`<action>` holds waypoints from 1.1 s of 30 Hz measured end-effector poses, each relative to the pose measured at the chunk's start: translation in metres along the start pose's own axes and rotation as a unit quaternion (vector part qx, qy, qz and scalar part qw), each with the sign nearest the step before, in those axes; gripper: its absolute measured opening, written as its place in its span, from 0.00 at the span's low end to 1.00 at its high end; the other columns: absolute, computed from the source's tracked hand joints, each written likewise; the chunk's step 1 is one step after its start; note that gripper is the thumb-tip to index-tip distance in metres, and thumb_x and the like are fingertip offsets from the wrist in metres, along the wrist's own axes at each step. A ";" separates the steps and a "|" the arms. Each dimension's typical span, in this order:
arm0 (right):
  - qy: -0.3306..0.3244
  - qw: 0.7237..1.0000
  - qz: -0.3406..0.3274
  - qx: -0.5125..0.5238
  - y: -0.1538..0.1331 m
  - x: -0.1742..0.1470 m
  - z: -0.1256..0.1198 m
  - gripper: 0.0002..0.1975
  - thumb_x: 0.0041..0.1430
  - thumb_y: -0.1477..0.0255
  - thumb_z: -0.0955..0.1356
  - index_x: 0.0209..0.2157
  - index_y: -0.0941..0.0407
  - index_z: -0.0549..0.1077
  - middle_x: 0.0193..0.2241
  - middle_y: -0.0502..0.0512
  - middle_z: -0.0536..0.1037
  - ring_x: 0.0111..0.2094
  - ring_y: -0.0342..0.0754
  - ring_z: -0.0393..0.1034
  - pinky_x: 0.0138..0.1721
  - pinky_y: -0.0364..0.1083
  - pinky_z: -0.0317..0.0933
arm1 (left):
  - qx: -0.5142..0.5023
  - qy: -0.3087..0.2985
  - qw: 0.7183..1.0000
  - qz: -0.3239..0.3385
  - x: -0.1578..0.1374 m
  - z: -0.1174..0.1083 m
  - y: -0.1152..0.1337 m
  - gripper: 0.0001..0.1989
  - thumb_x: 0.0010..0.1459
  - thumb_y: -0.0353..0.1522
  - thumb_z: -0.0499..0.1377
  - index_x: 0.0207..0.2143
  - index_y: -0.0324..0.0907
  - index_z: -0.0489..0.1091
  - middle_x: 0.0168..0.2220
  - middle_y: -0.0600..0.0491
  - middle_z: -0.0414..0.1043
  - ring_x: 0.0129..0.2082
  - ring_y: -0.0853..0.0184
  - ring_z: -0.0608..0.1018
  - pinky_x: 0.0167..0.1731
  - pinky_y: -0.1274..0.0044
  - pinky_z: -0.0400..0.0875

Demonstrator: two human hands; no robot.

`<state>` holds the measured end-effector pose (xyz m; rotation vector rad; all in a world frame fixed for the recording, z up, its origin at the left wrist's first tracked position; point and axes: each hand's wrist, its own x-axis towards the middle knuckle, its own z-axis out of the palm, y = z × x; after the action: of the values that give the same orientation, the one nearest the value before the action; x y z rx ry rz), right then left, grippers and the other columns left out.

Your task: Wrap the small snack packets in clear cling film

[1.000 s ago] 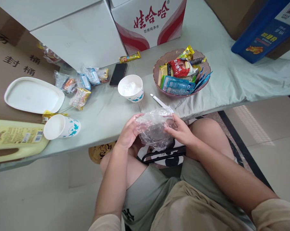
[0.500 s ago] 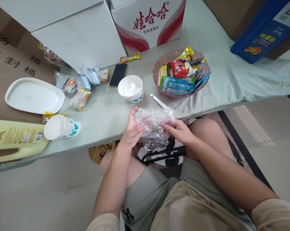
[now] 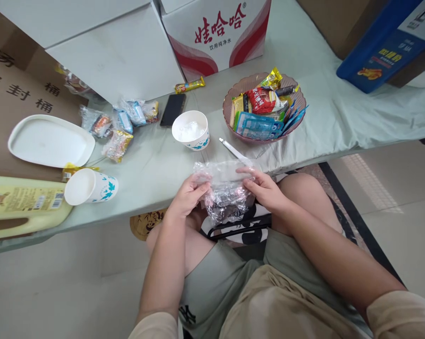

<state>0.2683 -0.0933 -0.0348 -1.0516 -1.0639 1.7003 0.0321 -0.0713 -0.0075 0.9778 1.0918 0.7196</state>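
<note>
A crinkled sheet of clear plastic wrap (image 3: pixel 228 193) spans both hands above my lap, at the table's front edge. My left hand (image 3: pixel 189 194) pinches its left side between thumb and fingers. On the opposite side, my right hand (image 3: pixel 263 186) grips the wrap with the thumb on top. Just beyond it lies a slim white pen-like tool (image 3: pixel 235 151), its near end close to the plastic. A paper cup (image 3: pixel 191 131) with a blue leaf print stands behind my hands and holds crumpled clear or white material.
A pink glass bowl (image 3: pixel 229 123) full of wrapped snacks sits at the right, beside a blue container (image 3: pixel 378 52). Left are a phone (image 3: pixel 172 110), snack packets (image 3: pixel 118 146), a white tray (image 3: pixel 52 141), a tipped paper cup (image 3: pixel 92 186) and a yellow jug (image 3: pixel 25 207). Boxes (image 3: pixel 215 37) line the back.
The plastic wrap has been spread flatter along its top edge. My left hand has shifted slightly left and down, its fingers now bent over the wrap; my right fingers have moved up along it.
</note>
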 end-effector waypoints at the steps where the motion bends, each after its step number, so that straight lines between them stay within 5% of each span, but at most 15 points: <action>1: 0.010 1.000 -0.006 0.022 -0.002 -0.001 0.000 0.19 0.55 0.58 0.71 0.47 0.51 0.73 0.26 0.49 0.76 0.25 0.44 0.68 0.28 0.44 0.64 | -0.021 -0.002 1.000 0.003 -0.002 0.000 0.002 0.22 0.46 0.45 0.71 0.37 0.44 0.70 0.20 0.59 0.71 0.17 0.70 0.74 0.17 0.78 0.70; 4: 0.012 0.997 -0.011 0.072 -0.006 -0.002 -0.002 0.13 0.52 0.60 0.69 0.35 0.53 0.73 0.27 0.51 0.74 0.26 0.46 0.67 0.29 0.46 0.63 | -0.045 -0.022 0.999 0.014 -0.003 -0.001 0.010 0.19 0.42 0.46 0.71 0.28 0.42 0.72 0.23 0.54 0.73 0.19 0.67 0.75 0.19 0.76 0.70; 9: -0.030 0.999 -0.022 0.033 -0.006 0.000 -0.004 0.21 0.57 0.52 0.62 0.28 0.55 0.71 0.27 0.55 0.73 0.28 0.49 0.68 0.30 0.48 0.64 | 0.046 -0.027 0.996 0.075 0.001 -0.004 0.014 0.22 0.49 0.50 0.63 0.21 0.40 0.74 0.24 0.48 0.72 0.24 0.66 0.73 0.23 0.74 0.68; 12: -0.001 1.000 0.001 -0.011 0.002 0.004 -0.003 0.19 0.52 0.58 0.72 0.41 0.53 0.68 0.27 0.47 0.71 0.25 0.44 0.66 0.27 0.44 0.61 | 0.136 0.004 0.988 0.074 0.004 -0.004 0.006 0.13 0.49 0.41 0.67 0.28 0.40 0.73 0.26 0.53 0.70 0.25 0.70 0.71 0.26 0.78 0.65; 16: 0.043 0.998 0.032 -0.024 0.008 0.007 -0.002 0.39 0.46 0.65 0.75 0.57 0.51 0.56 0.28 0.43 0.72 0.23 0.42 0.65 0.25 0.42 0.58 | 0.159 0.066 0.980 0.101 0.009 0.001 -0.007 0.18 0.49 0.34 0.65 0.44 0.44 0.70 0.38 0.53 0.73 0.29 0.72 0.74 0.30 0.79 0.70; 20: 0.093 0.994 -0.024 -0.058 0.006 0.006 -0.004 0.22 0.49 0.62 0.74 0.44 0.54 0.68 0.24 0.44 0.69 0.23 0.40 0.62 0.26 0.41 0.55 | 0.199 0.185 0.926 0.261 0.009 0.005 -0.009 0.13 0.51 0.34 0.64 0.40 0.43 0.70 0.42 0.50 0.72 0.40 0.68 0.75 0.38 0.77 0.72; 23: 0.122 0.979 -0.099 -0.128 0.002 0.005 -0.005 0.11 0.54 0.62 0.72 0.31 0.55 0.70 0.25 0.48 0.71 0.26 0.42 0.63 0.29 0.43 0.57 | 0.248 0.286 0.868 0.320 0.000 0.006 -0.006 0.06 0.56 0.35 0.62 0.30 0.43 0.68 0.29 0.55 0.68 0.29 0.71 0.71 0.31 0.78 0.69; 26: 0.128 0.952 -0.195 -0.196 0.001 0.004 -0.004 0.07 0.57 0.66 0.70 0.29 0.53 0.71 0.31 0.52 0.77 0.34 0.47 0.71 0.39 0.48 0.64 | 0.292 0.235 0.887 0.269 -0.007 0.012 -0.007 0.07 0.58 0.36 0.61 0.29 0.43 0.69 0.23 0.57 0.67 0.24 0.71 0.69 0.29 0.77 0.69; 30: 0.081 0.907 -0.301 -0.285 0.003 0.003 0.001 0.05 0.62 0.73 0.66 0.33 0.52 0.73 0.35 0.54 0.81 0.40 0.50 0.75 0.46 0.51 0.66 | 0.234 0.095 0.946 0.202 -0.003 0.028 -0.016 0.16 0.56 0.39 0.65 0.44 0.42 0.72 0.42 0.49 0.78 0.42 0.64 0.80 0.47 0.72 0.74; 33: 0.017 0.862 -0.360 -0.356 0.006 0.002 0.006 0.07 0.63 0.72 0.67 0.42 0.51 0.76 0.41 0.55 0.83 0.49 0.54 0.75 0.52 0.54 0.64 | 0.105 0.034 0.979 0.172 0.005 0.039 -0.021 0.26 0.53 0.45 0.67 0.49 0.41 0.70 0.47 0.45 0.78 0.48 0.60 0.80 0.49 0.71 0.75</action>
<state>0.2606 -0.0948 -0.0394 -0.9121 -1.8474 0.6724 0.0705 -0.0870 -0.0233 1.3513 1.0858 0.9359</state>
